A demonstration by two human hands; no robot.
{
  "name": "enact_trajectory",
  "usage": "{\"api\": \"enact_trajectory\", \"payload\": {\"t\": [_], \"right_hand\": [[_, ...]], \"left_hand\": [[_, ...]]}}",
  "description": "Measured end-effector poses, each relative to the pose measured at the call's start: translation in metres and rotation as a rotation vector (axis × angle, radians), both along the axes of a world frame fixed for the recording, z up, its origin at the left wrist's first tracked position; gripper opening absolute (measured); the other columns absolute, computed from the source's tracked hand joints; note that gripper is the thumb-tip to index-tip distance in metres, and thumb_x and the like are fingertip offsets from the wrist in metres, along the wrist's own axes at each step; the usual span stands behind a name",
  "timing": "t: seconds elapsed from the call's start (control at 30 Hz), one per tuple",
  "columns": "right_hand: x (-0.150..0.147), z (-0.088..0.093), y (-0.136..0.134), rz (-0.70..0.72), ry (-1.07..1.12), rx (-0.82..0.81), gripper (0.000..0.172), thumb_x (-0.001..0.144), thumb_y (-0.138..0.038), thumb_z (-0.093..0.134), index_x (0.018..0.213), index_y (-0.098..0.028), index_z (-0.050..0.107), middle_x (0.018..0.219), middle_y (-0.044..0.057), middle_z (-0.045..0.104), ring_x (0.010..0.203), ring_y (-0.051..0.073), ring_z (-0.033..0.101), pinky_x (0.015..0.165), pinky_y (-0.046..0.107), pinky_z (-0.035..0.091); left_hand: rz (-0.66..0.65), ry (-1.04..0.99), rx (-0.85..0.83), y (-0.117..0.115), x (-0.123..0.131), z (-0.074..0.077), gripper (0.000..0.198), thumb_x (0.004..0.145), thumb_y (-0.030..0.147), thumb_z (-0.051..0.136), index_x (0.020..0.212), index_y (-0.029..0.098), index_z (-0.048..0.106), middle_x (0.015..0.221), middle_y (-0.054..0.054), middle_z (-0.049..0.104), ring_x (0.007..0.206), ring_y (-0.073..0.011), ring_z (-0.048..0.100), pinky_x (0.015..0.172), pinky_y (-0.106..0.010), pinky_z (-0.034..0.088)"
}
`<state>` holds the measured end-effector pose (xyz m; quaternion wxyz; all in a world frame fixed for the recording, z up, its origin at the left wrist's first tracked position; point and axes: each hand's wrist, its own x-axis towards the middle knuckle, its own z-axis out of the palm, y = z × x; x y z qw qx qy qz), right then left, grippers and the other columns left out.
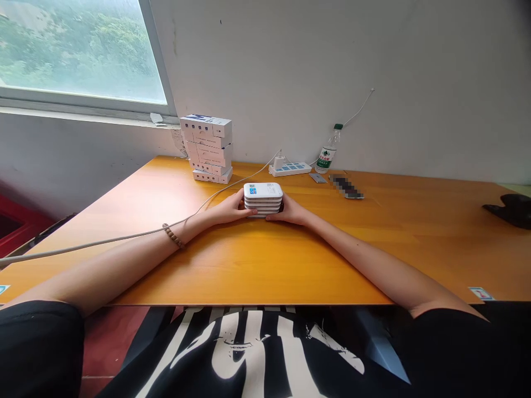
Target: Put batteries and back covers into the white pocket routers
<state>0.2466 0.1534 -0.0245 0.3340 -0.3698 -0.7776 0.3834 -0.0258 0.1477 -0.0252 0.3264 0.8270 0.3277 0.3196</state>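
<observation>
We can read nothing here: printing on the stack of white devices [263, 198], the white boxes [206, 148] and the water bottle's label [324, 158] stays too small.

This is looking like a plain office or small workroom; a long wooden counter [290, 265] is running along a bare white wall [290, 66]; a window [78, 50] is letting in light from green trees outside; a power strip [289, 169] is feeding a cable across the counter; a stack of white devices [263, 191] is sitting mid-counter; a taller pile of small white boxes [206, 148] is standing near the window, beside a plastic water bottle [327, 152] further along.
</observation>
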Motion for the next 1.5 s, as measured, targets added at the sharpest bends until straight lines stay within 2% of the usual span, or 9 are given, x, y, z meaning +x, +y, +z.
{"api": "enact_trajectory", "payload": {"t": [0.2, 0.33, 0.43, 0.6, 0.87, 1.03, 1.27, 1.4, 1.5], "right_hand": [[0.004, 0.003, 0.003, 0.022, -0.089, 0.012, 0.103, 0.061, -0.036, 0.098, 0.151, -0.02, 0.051, 0.148, 0.017, 0.064, 0.136, 0.037, 0.061, 0.117, 0.057, 0.046], [0.006, 0.006, 0.004, -0.051, -0.173, 0.06, 0.098, 0.061, -0.036, 0.099, 0.148, -0.019, 0.056, 0.146, 0.017, 0.066, 0.135, 0.039, 0.062, 0.116, 0.058, 0.048], [0.009, 0.007, 0.006, -0.072, -0.204, 0.108, 0.092, 0.064, -0.034, 0.097, 0.146, -0.02, 0.058, 0.144, 0.017, 0.068, 0.132, 0.038, 0.064, 0.114, 0.058, 0.05], [0.013, 0.004, 0.016, -0.091, -0.181, 0.115, 0.089, 0.066, -0.031, 0.096, 0.146, -0.019, 0.057, 0.142, 0.018, 0.068, 0.13, 0.038, 0.065, 0.111, 0.06, 0.053], [0.018, -0.005, 0.033, -0.11, -0.135, 0.111, 0.088, 0.066, -0.034, 0.096, 0.145, -0.023, 0.058, 0.14, 0.014, 0.07, 0.129, 0.037, 0.067, 0.112, 0.063, 0.052], [0.023, -0.003, 0.041, -0.156, -0.165, 0.118, 0.086, 0.066, -0.033, 0.096, 0.143, -0.02, 0.059, 0.137, 0.017, 0.071, 0.129, 0.039, 0.066, 0.112, 0.064, 0.051], [0.025, 0.004, 0.041, -0.141, -0.172, 0.061, 0.09, 0.066, -0.034, 0.096, 0.143, -0.014, 0.055, 0.138, 0.021, 0.069, 0.122, 0.036, 0.069, 0.108, 0.057, 0.055], [0.028, 0.005, 0.038, -0.116, -0.134, 0.04, 0.087, 0.073, -0.051, 0.091, 0.144, -0.015, 0.054, 0.139, 0.021, 0.068, 0.118, 0.034, 0.069, 0.103, 0.053, 0.057], [0.029, 0.01, 0.033, -0.146, -0.109, 0.131, 0.094, 0.079, -0.069, 0.08, 0.151, -0.018, 0.049, 0.141, 0.021, 0.065, 0.123, 0.035, 0.065, 0.1, 0.05, 0.058]], "left_hand": [[-0.055, -0.023, 0.031, 0.003, 0.002, -0.003, 0.093, 0.075, 0.043, 0.089, 0.152, 0.019, 0.044, 0.149, -0.018, 0.062, 0.13, -0.0348, 0.066, 0.103, -0.046, 0.059], [0.1, 0.22, 0.187, 0.003, 0.002, 0.002, 0.081, 0.079, 0.052, 0.083, 0.147, 0.021, 0.053, 0.143, -0.014, 0.066, 0.128, -0.0347, 0.064, 0.108, -0.047, 0.054], [0.234, 0.357, 0.231, 0.004, 0.002, 0.003, 0.075, 0.079, 0.062, 0.079, 0.137, 0.019, 0.062, 0.132, -0.016, 0.068, 0.125, -0.0414, 0.061, 0.106, -0.056, 0.051], [0.309, 0.461, 0.264, 0.009, 0.003, -0.001, 0.062, 0.085, 0.068, 0.069, 0.126, 0.021, 0.07, 0.127, -0.016, 0.066, 0.124, -0.0438, 0.057, 0.107, -0.059, 0.047], [0.331, 0.559, 0.318, 0.011, 0.006, -0.005, 0.05, 0.099, 0.058, 0.053, 0.136, 0.027, 0.068, 0.144, -0.013, 0.062, 0.136, -0.0409, 0.051, 0.116, -0.059, 0.041], [0.319, 0.584, 0.332, 0.013, 0.006, -0.005, 0.044, 0.106, 0.041, 0.039, 0.14, 0.031, 0.065, 0.149, -0.009, 0.062, 0.138, -0.0367, 0.054, 0.114, -0.057, 0.041], [0.203, 0.569, 0.332, 0.009, 0.006, 0.0, 0.046, 0.104, 0.046, 0.043, 0.143, 0.028, 0.059, 0.149, -0.009, 0.065, 0.141, -0.0345, 0.055, 0.114, -0.053, 0.043], [0.18, 0.557, 0.326, 0.006, 0.005, 0.002, 0.048, 0.103, 0.047, 0.044, 0.144, 0.026, 0.058, 0.148, -0.011, 0.065, 0.141, -0.0354, 0.056, 0.114, -0.051, 0.043], [0.169, 0.552, 0.322, 0.004, 0.004, 0.002, 0.05, 0.102, 0.048, 0.046, 0.146, 0.025, 0.057, 0.149, -0.012, 0.064, 0.142, -0.0366, 0.055, 0.114, -0.052, 0.043]]}}
